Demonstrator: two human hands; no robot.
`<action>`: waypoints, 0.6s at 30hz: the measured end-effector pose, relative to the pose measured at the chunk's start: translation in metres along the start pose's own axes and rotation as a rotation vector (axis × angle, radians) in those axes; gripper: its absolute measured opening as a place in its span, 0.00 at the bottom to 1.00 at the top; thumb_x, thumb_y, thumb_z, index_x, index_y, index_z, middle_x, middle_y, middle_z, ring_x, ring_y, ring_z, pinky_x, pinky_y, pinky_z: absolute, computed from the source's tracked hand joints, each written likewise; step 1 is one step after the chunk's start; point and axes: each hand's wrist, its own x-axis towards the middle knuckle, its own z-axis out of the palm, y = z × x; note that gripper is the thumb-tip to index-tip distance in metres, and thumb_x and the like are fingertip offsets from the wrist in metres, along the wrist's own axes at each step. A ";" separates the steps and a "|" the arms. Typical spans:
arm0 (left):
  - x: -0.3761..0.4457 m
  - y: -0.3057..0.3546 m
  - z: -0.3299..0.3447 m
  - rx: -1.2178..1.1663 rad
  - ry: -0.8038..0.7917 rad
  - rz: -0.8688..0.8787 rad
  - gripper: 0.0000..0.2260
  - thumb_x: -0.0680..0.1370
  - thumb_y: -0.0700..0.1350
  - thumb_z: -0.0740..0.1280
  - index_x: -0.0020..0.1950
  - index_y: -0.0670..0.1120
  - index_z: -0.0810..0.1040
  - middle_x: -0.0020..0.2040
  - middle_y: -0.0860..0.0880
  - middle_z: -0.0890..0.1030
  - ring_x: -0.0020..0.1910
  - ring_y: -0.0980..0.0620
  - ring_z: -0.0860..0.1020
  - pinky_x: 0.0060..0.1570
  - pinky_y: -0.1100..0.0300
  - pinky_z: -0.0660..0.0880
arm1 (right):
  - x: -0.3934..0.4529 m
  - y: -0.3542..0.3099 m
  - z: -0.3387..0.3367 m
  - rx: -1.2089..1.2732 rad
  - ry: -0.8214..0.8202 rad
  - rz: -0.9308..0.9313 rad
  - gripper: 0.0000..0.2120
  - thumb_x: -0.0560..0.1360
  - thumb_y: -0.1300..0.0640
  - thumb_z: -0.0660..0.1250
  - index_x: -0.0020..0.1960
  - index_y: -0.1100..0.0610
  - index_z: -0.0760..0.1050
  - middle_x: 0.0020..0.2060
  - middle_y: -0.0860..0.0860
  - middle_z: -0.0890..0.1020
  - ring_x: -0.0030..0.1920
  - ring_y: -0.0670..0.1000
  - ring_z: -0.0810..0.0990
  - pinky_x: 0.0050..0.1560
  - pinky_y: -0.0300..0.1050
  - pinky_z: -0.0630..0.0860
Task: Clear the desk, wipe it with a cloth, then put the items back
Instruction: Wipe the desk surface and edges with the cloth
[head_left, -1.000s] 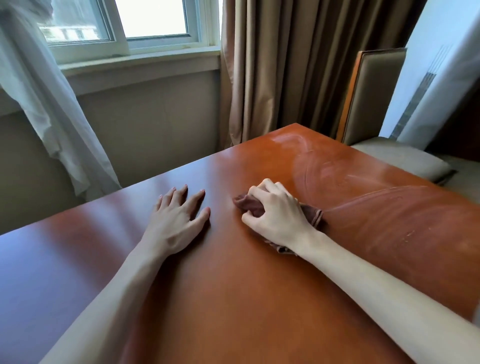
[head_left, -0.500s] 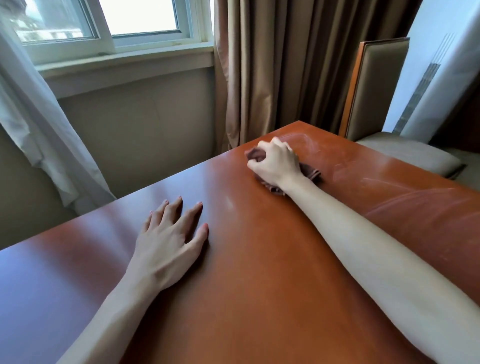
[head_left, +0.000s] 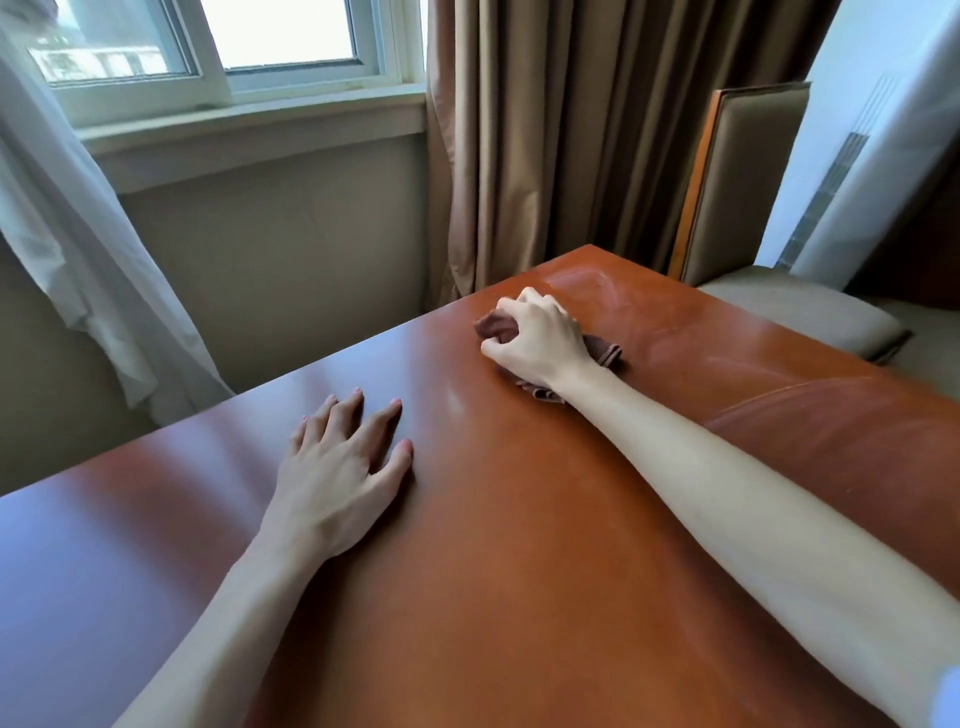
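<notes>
Clearly, from the head view, the wiping step is under way on the worktop (head_left: 519, 545), a glossy reddish-brown top with nothing on it in view but the cloth and the person's two arms. The right hand (head_left: 537, 340) reaches out toward the far corner of the worktop, its fingers curled round a bunched brown cloth (head_left: 496, 326) and pressing it down on the wood. Bunching the cloth this way probably gives a firm pad to push with, and the long reach suggests the far corner is the patch being worked. Folds of the cloth show on both sides of the hand, toward the far edge and back toward the wrist. Faint dull streaks lie on the surface toward the right edge, likely smears from wiping.

The left hand (head_left: 337, 470) lies flat on the worktop near the far-left edge, fingers straight and slightly spread, holding nothing; it looks placed there to brace the body during the reach. The two hands are well apart.

Beyond the worktop are a window (head_left: 234, 47), a brown curtain (head_left: 561, 130) and a padded chair (head_left: 753, 197) by the right edge.
</notes>
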 end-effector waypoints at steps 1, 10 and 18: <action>-0.001 0.001 -0.001 0.002 -0.006 -0.001 0.31 0.76 0.68 0.43 0.79 0.64 0.58 0.81 0.51 0.56 0.80 0.49 0.50 0.78 0.49 0.49 | -0.029 -0.007 -0.009 0.016 -0.006 -0.019 0.13 0.71 0.42 0.68 0.52 0.46 0.81 0.47 0.50 0.76 0.53 0.55 0.76 0.53 0.51 0.79; -0.002 0.002 -0.002 0.001 -0.042 0.025 0.33 0.75 0.67 0.42 0.80 0.62 0.56 0.82 0.45 0.55 0.80 0.45 0.50 0.78 0.46 0.47 | -0.226 -0.055 -0.068 0.062 -0.102 -0.142 0.13 0.70 0.41 0.65 0.52 0.44 0.78 0.51 0.41 0.75 0.52 0.47 0.73 0.49 0.44 0.76; 0.005 -0.006 0.005 -0.003 0.007 0.024 0.34 0.74 0.69 0.40 0.79 0.63 0.56 0.81 0.49 0.55 0.81 0.48 0.49 0.78 0.48 0.48 | -0.042 -0.006 -0.008 -0.008 0.018 0.039 0.16 0.71 0.40 0.68 0.54 0.47 0.81 0.50 0.51 0.77 0.55 0.58 0.77 0.55 0.53 0.78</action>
